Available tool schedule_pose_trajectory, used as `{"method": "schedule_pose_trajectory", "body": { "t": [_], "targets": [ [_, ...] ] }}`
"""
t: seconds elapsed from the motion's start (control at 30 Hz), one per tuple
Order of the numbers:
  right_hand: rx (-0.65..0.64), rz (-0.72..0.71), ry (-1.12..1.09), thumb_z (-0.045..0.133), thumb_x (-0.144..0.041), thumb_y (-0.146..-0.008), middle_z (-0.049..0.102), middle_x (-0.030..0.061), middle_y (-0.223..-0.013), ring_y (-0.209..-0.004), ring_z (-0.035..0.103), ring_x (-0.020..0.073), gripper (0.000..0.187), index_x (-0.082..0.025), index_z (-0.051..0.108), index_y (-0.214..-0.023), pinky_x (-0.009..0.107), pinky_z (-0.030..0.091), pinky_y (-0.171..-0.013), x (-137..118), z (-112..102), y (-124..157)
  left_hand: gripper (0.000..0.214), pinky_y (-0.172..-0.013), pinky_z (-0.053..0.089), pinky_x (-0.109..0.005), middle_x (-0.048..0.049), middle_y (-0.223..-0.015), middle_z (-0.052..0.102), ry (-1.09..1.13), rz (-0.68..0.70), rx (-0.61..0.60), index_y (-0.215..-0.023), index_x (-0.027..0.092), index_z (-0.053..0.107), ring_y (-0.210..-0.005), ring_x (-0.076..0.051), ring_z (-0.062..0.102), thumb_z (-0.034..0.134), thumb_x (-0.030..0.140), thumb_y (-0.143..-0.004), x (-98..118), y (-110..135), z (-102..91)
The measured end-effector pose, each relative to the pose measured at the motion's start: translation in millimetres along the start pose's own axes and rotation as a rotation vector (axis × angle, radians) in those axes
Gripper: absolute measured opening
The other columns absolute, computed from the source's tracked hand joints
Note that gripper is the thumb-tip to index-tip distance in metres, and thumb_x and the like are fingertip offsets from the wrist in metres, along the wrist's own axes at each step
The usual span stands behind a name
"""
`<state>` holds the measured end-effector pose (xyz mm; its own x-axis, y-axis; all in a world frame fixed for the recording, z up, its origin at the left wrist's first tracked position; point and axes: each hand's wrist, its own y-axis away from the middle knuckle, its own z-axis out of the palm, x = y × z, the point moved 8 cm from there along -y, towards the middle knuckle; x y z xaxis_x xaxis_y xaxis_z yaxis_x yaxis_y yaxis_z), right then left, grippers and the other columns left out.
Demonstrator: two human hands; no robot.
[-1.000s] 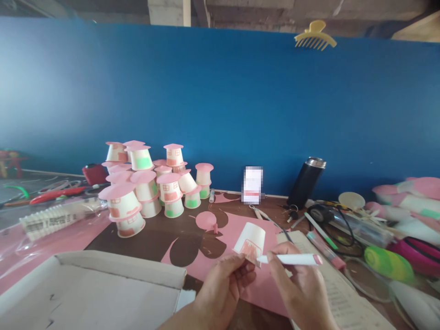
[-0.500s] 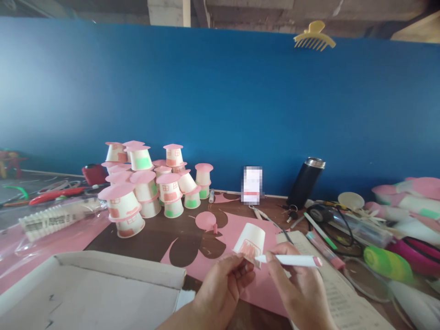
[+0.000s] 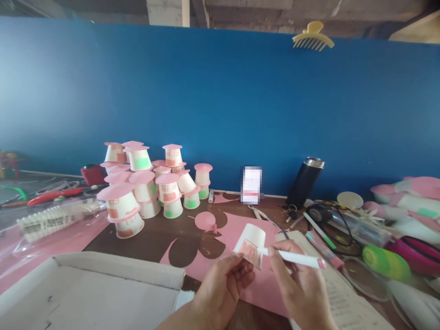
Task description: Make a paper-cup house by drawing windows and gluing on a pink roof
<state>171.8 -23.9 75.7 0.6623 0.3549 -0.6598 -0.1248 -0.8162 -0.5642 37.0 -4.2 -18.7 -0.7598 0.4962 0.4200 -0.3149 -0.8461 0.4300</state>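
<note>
In the head view, the left hand (image 3: 225, 282) pinches an upturned paper cup (image 3: 253, 234) by its wide rim, tilted above the pink sheet (image 3: 264, 289), near the middle of the table's (image 3: 147, 245) near edge. The right hand (image 3: 304, 282) grasps a white marker (image 3: 300, 259) like a pen, its tip by the side of the cup's red patch. Even colouring probably calls for a firm hold on the rim without denting the wall, and short, light strokes inside the outline. Toward the table's left edge, the wrapped cup sleeve (image 3: 62, 223) bears dark print, too blurred to read; so are the lines on the printed page (image 3: 338, 288) near the right corner.
</note>
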Motion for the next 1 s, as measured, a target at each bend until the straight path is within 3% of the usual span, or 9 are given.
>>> {"method": "schedule_pose_trajectory", "body": {
  "t": [0.17,0.33,0.53,0.7,1.0],
  "targets": [
    [-0.022,-0.049,0.007,0.052,-0.038,-0.092,0.053,-0.0027,-0.054,-0.044,0.048,0.0124,0.028,-0.021,0.058,-0.07,0.022,0.039,-0.043,-5,2,0,0.016,-0.067,0.057,-0.024,-0.0095,-0.067,0.066,0.009,0.001,0.014,-0.069,0.005,0.066,-0.064,-0.014,0.065,0.057,0.005,-0.083,1,1,-1.7],
    [-0.009,0.028,-0.007,0.052,-0.039,-0.092,0.049,-0.0048,-0.051,-0.041,0.043,0.0114,0.026,-0.02,0.058,-0.075,0.021,0.037,-0.041,3,2,0,0.016,-0.067,0.057,-0.024,-0.0087,-0.066,0.066,0.03,0.011,0.006,-0.069,0.006,0.065,-0.064,-0.013,0.065,0.057,0.005,-0.083,2,-2,-1.3],
    [-0.099,-0.031,-0.056,0.051,-0.037,-0.093,0.059,-0.001,-0.059,-0.05,0.054,0.0133,0.027,-0.02,0.058,-0.074,0.021,0.043,-0.047,-5,8,1,0.016,-0.068,0.057,-0.024,-0.01,-0.069,0.067,0.042,0.011,-0.006,-0.072,0.005,0.066,-0.065,-0.013,0.066,0.055,0.004,-0.084,2,-1,1.2],
    [-0.069,-0.026,-0.034,0.051,-0.038,-0.092,0.053,-0.0029,-0.054,-0.044,0.046,0.0114,0.028,-0.02,0.058,-0.073,0.02,0.038,-0.041,-5,5,1,0.017,-0.069,0.057,-0.025,-0.0099,-0.068,0.067,0.045,0.02,0.007,-0.071,0.005,0.065,-0.064,-0.014,0.066,0.055,0.004,-0.084,3,0,-1.1],
    [-0.152,-0.064,-0.074,0.05,-0.034,-0.094,0.056,-0.0029,-0.059,-0.048,0.052,0.0116,0.023,-0.02,0.059,-0.078,0.019,0.042,-0.045,-12,14,2,0.018,-0.071,0.058,-0.026,-0.0109,-0.069,0.068,0.019,0.008,-0.007,-0.07,0.005,0.066,-0.065,-0.014,0.066,0.056,0.004,-0.084,3,2,2.3]
  ]
}}
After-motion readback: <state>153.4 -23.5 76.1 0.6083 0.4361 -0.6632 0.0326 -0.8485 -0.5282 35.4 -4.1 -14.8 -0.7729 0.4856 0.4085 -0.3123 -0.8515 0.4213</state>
